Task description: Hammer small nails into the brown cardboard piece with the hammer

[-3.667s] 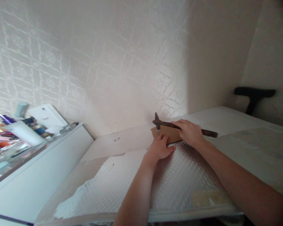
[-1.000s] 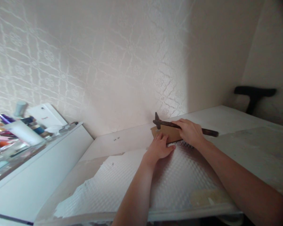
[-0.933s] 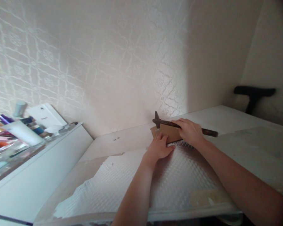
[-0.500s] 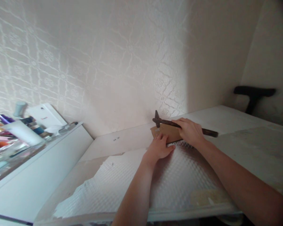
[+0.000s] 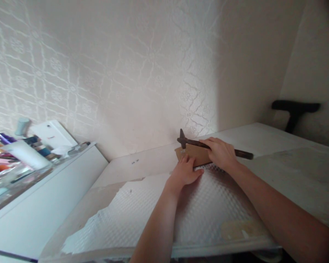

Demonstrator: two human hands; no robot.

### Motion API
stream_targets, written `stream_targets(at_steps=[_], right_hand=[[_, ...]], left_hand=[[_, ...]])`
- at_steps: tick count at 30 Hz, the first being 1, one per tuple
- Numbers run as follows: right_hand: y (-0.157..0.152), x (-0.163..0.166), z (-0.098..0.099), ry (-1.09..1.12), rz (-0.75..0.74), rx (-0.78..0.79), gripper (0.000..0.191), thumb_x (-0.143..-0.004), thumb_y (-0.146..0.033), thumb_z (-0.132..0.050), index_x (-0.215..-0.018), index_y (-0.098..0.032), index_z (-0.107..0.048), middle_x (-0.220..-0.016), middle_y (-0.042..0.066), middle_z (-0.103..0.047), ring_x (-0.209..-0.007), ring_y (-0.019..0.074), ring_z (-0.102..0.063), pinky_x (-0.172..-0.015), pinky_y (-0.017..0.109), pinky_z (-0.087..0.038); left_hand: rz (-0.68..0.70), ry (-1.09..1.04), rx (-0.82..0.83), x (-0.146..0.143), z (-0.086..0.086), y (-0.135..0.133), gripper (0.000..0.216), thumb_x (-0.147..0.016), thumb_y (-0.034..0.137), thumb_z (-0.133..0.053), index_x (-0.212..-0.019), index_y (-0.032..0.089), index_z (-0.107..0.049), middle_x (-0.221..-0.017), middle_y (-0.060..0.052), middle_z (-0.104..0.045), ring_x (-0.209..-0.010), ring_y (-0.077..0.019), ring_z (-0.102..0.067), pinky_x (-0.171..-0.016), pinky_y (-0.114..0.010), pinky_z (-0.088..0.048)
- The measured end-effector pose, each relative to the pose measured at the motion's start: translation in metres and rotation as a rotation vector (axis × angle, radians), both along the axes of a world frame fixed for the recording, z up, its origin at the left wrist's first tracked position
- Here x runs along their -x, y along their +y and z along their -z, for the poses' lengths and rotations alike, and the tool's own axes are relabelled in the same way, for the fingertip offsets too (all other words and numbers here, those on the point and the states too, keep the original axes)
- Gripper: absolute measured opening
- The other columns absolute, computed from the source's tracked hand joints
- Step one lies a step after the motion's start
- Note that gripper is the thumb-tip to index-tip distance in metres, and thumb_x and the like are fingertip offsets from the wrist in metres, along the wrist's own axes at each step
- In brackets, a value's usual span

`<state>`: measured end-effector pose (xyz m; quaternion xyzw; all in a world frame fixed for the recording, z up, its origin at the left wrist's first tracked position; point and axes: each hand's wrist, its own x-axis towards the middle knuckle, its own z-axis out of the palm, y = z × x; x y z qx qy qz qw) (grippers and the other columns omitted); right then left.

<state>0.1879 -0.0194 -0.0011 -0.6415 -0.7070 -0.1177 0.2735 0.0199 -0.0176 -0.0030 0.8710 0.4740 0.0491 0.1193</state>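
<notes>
A brown cardboard piece (image 5: 197,155) lies near the wall on a white table (image 5: 263,137). My left hand (image 5: 185,171) rests by its near edge, fingers together, fingertips at a small pale thing beside the hammer head that I cannot make out. My right hand (image 5: 220,153) is wrapped round the dark wooden handle of a hammer (image 5: 242,154). The dark metal hammer head (image 5: 182,138) sits over the cardboard's far left corner. A white bubble-textured sheet (image 5: 159,212) covers the table under my forearms.
A shelf at the left (image 5: 30,160) holds several bottles and tubes. A patterned wall (image 5: 126,73) stands right behind the cardboard. A black chair armrest (image 5: 294,107) shows at the far right. Tiny dark specks (image 5: 135,161) lie on the table.
Almost nothing differs: the hammer head shifts slightly up and down over the cardboard corner; both hands stay where they were.
</notes>
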Motion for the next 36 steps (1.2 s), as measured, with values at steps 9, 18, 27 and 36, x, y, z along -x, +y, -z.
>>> stream_targets(at_steps=[9,18,27,36], right_hand=[[0.0004,-0.0003,0.0001,0.000,-0.002,0.006,0.046,-0.079,-0.010,-0.041,-0.120,-0.028,-0.055,-0.111,0.003,-0.061,-0.095,0.0189,-0.055,-0.070,0.029,-0.043],[0.0004,-0.0002,0.0008,-0.002,-0.002,-0.008,0.045,-0.079,-0.010,-0.042,-0.119,-0.027,-0.056,-0.110,0.002,-0.062,-0.095,0.0187,-0.055,-0.067,0.028,-0.043],[-0.0004,-0.0005,0.0006,0.001,-0.003,0.006,0.045,-0.080,-0.011,-0.042,-0.119,-0.029,-0.056,-0.110,0.002,-0.061,-0.095,0.0186,-0.055,-0.068,0.028,-0.043],[-0.0017,0.0008,-0.0021,-0.002,-0.003,0.037,0.045,-0.080,-0.010,-0.042,-0.118,-0.028,-0.056,-0.111,0.003,-0.061,-0.095,0.0183,-0.055,-0.069,0.027,-0.042]], left_hand=[[-0.001,0.006,-0.005,-0.0004,-0.0016,-0.0011,0.070,-0.082,0.053,-0.040,-0.136,0.008,-0.032,-0.144,-0.017,-0.024,-0.132,-0.0278,-0.024,-0.107,-0.034,-0.020],[0.018,-0.002,-0.027,0.0002,-0.0001,-0.0007,0.070,-0.083,0.052,-0.040,-0.135,0.007,-0.033,-0.142,-0.019,-0.026,-0.130,-0.0280,-0.027,-0.106,-0.034,-0.022],[0.014,0.000,-0.017,0.0001,-0.0005,-0.0009,0.068,-0.083,0.053,-0.039,-0.135,0.009,-0.033,-0.143,-0.017,-0.025,-0.131,-0.0268,-0.026,-0.107,-0.034,-0.021],[0.008,0.003,-0.001,0.0003,-0.0012,-0.0015,0.068,-0.083,0.053,-0.039,-0.136,0.011,-0.031,-0.145,-0.015,-0.023,-0.132,-0.0267,-0.023,-0.107,-0.035,-0.019]])
